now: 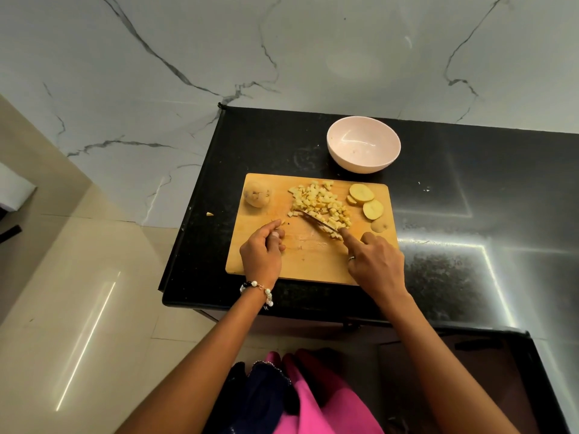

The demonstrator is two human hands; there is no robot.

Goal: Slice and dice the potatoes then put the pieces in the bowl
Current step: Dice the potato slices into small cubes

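A wooden cutting board (300, 264) lies on the black counter. A heap of diced potato (319, 203) covers its middle. Round potato slices (365, 198) lie at its right side, and a whole unpeeled potato (257, 194) sits at its far left corner. My right hand (374, 261) grips a knife (316, 221), index finger along the spine, blade pressed against the near edge of the dice. My left hand (263, 250) rests on the board left of the blade, fingers curled; a tiny piece may lie at its fingertips. A pale pink bowl (363, 144) stands beyond the board.
One stray potato bit (210, 214) lies on the counter left of the board. The black counter (454, 189) stretches to the right; its left edge drops to a tiled floor (78, 292). A marble wall (282, 51) rises behind.
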